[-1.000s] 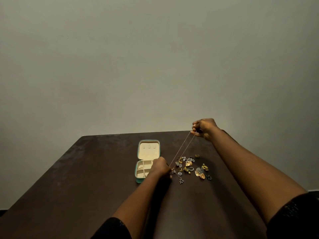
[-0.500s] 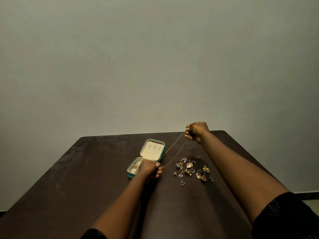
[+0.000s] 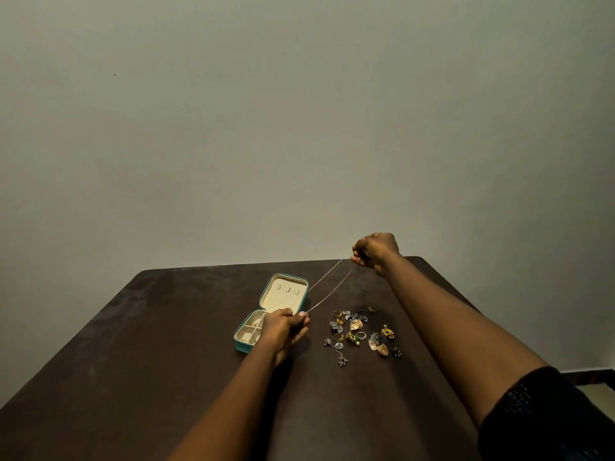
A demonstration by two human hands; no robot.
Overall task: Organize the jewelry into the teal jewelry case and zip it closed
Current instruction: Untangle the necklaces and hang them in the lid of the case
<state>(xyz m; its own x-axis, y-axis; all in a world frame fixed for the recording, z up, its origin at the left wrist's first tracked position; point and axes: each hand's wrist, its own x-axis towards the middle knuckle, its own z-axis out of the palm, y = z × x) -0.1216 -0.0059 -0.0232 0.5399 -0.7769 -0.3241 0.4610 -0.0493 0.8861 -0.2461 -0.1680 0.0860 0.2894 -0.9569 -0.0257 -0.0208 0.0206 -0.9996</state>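
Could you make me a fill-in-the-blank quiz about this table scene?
The teal case lies ____, lid folded back.
The loose jewelry sits to the ____ of the case.
The thin chain runs from the left hand up to the ____.
Missing: open; right; right hand.

Hands (image 3: 283, 324) (image 3: 374, 249) stretch chain (image 3: 327, 286) above open teal case (image 3: 266, 327).

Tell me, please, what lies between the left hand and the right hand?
A thin necklace chain, in two strands, runs stretched from the left hand up to the right hand, as the head view shows.
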